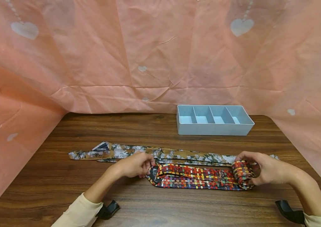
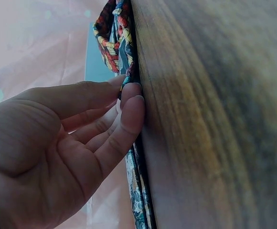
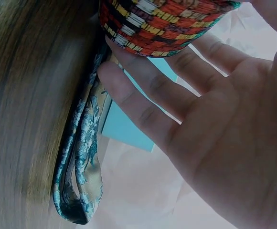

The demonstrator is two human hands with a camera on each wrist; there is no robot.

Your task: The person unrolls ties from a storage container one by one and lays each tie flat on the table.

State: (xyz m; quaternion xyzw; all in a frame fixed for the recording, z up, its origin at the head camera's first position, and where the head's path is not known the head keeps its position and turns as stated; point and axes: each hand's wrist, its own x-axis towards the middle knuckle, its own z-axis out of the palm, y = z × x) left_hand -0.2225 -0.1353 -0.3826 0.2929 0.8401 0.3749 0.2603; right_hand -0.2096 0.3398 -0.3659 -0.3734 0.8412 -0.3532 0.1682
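Observation:
A necktie (image 1: 194, 178) with a red, yellow and black woven pattern lies lengthwise on the table, its right part rolled into a coil. My left hand (image 1: 137, 164) pinches the tie's left end between thumb and fingertips, low at the tabletop, as the left wrist view also shows. Around the rolled part (image 1: 243, 174) curl the thumb and fingers of my right hand (image 1: 268, 168). In the right wrist view the roll (image 3: 162, 24) sits between thumb and fingers. Just behind stretches a second necktie (image 1: 174, 154), tan with white flowers, folded lengthwise and partly hidden by both hands.
A pale blue organizer box (image 1: 214, 129) with several compartments stands at the back right of the wooden table (image 1: 137, 205). Pink cloth (image 1: 154, 47) with white hearts hangs around the back and sides. Black straps (image 1: 109, 210) sit at both wrists.

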